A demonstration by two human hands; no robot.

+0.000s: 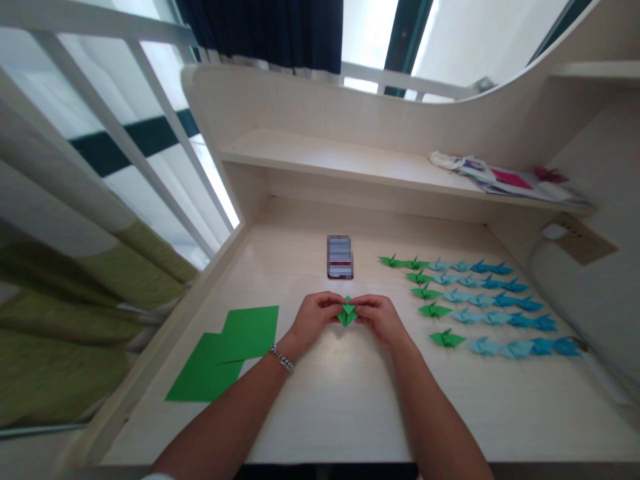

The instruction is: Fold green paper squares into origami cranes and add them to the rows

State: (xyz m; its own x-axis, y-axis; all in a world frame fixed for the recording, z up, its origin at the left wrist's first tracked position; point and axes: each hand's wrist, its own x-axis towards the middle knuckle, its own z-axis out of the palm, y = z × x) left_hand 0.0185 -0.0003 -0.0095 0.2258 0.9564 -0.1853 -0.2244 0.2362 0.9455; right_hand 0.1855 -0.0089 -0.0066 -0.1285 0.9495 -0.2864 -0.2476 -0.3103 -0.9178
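Between my hands, over the middle of the desk, is a small green paper folded into a diamond shape [348,313]. My left hand [316,317] pinches its left edge between thumb and fingers. On the opposite side, my right hand [379,319] grips the right edge the same way. A chain bracelet [283,359] circles my left wrist. To the left lie green paper squares [250,333], partly overlapping. Rows of folded paper cranes stand to the right, green ones [447,339] at the left ends and light to darker blue ones [517,349] further right.
A phone [340,257] lies just beyond my hands. Along the back runs a shelf [320,160], with papers [515,180] piled at its right. A cable [543,267] hangs from the wall socket [580,239]. White rails [165,127] and a curtain [75,300] border the left side.
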